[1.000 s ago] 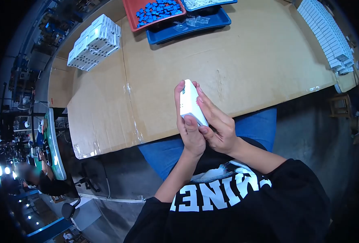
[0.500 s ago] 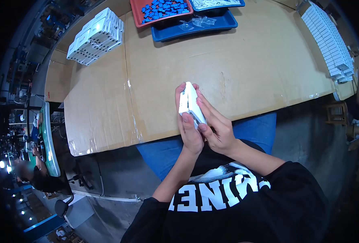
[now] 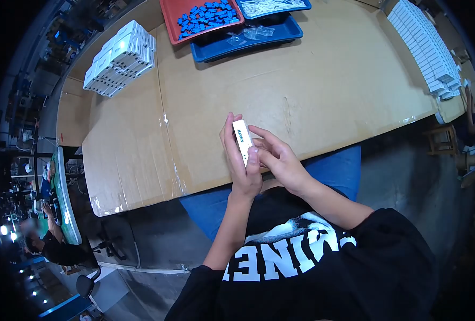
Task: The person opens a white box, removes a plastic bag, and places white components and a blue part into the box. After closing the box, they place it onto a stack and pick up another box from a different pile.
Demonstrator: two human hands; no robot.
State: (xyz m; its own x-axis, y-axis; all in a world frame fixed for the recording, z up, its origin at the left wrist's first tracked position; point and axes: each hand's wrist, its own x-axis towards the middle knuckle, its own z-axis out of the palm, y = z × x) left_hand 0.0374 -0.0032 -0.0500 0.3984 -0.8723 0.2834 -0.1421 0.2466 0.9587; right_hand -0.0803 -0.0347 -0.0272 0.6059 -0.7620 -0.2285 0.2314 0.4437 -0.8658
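A slim white plastic case [image 3: 242,136] with dark green lettering and small dark marks on its narrow face is held above the table's near edge. My left hand [image 3: 238,166] wraps its left side, the thumb lying along the near end. On the right side, my right hand [image 3: 281,160] rests its curled fingers and thumb against the case. The face turned toward the right palm is mostly hidden.
Stacked white housings [image 3: 121,58] stand at the back left, and rows of white boxes [image 3: 425,48] line the right edge. A red tray [image 3: 172,24] of blue parts and a blue tray [image 3: 208,53] with clear pieces sit at the back. Another person [image 3: 61,249] is at far left.
The white case has turned so its lettered narrow face points up toward me. My right hand's fingers have loosened and moved slightly apart. The whole view has shifted slightly.
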